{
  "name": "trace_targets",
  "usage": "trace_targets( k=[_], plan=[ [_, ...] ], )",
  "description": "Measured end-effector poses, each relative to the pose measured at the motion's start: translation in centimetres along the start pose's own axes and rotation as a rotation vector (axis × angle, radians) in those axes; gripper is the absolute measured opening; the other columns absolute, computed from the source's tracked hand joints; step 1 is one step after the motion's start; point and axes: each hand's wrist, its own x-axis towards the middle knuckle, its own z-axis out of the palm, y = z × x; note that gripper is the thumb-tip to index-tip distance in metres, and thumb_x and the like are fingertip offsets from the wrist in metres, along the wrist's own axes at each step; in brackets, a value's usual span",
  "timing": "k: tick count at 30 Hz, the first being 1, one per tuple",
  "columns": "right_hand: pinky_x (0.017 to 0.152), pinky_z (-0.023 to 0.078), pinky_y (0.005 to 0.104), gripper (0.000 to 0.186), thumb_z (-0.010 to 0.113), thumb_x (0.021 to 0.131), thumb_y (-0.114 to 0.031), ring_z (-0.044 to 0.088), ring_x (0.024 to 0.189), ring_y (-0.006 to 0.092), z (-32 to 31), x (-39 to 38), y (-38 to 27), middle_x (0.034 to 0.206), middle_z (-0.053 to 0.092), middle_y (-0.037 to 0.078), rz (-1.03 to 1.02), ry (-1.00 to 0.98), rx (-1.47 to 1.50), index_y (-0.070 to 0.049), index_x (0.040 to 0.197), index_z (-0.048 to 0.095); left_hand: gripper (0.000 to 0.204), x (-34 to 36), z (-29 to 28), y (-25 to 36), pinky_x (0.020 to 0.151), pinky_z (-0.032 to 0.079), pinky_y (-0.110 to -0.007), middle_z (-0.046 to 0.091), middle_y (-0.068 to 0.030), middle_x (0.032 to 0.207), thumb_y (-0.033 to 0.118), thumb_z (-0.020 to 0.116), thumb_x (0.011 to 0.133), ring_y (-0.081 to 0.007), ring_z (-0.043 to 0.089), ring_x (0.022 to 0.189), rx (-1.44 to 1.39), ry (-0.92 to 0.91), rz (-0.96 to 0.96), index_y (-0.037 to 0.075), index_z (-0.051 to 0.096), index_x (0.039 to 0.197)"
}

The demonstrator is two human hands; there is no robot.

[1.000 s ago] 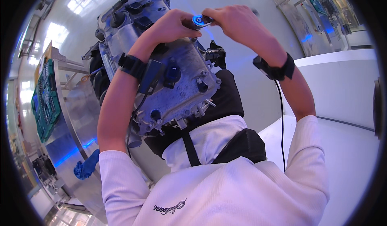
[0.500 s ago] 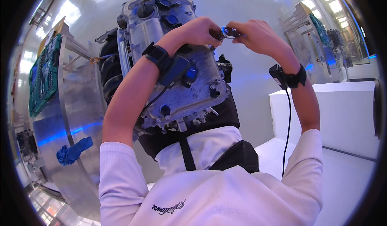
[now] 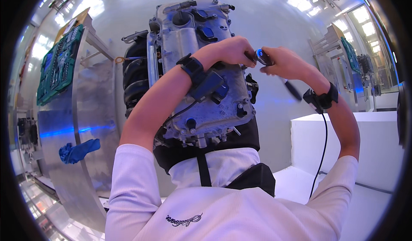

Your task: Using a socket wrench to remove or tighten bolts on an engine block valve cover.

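Observation:
A silver engine (image 3: 184, 43) with black intake runners (image 3: 135, 86) on its left side fills the middle of the head view. Above its right edge my left hand (image 3: 227, 52) is closed round the near part of a wrench (image 3: 262, 57) with a shiny head; its fingertips are partly hidden. My right hand (image 3: 285, 65) grips the same tool from the right, thumb and fingers curled. A blurred dark handle end shows beyond that hand, lower right. Both wrists carry black strapped devices, with cables running from them.
At left, a teal socket case (image 3: 60, 65) lies on a steel bench (image 3: 60, 125), with a blue glove or cloth (image 3: 79, 150) lower down. A white block (image 3: 365, 129) stands at lower right; another teal case (image 3: 349, 54) and metal racks line the far right.
The engine and both hands have shifted down and right in the view as the camera angle changed. My hands keep hold of the wrench, whose dark handle end now shows below my right hand.

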Motion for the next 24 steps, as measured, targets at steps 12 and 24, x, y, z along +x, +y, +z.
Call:
trace_targets(
  k=[12, 24],
  plan=[
    [0.059, 0.053, 0.0388, 0.019, 0.064, 0.074, -0.007, 0.069, 0.066, 0.0289, -0.4, 4.5, -0.2, 0.072, 0.067, 0.019, 0.045, -0.231, -0.055, 0.003, 0.090, 0.062, 0.037, -3.8, -0.4, 0.2, 0.066, 0.050, -0.037, 0.067, -0.0133, 0.080, 0.031, 0.067, 0.075, -0.0240, 0.061, 0.068, 0.113, 0.209, 0.012, 0.004, 0.067, 0.101],
    [0.051, 0.048, 0.0357, 0.027, 0.071, 0.078, -0.023, 0.063, 0.057, 0.0265, -0.1, 4.9, 4.1, 0.066, 0.064, 0.015, -0.411, 0.196, -0.854, -0.003, 0.095, 0.062, 0.027, 1.1, 1.1, -1.6, 0.076, 0.049, -0.030, 0.072, -0.0020, 0.089, 0.032, 0.072, 0.075, -0.0151, 0.066, 0.083, 0.051, -0.035, 0.011, 0.015, 0.075, 0.096]
  ],
)
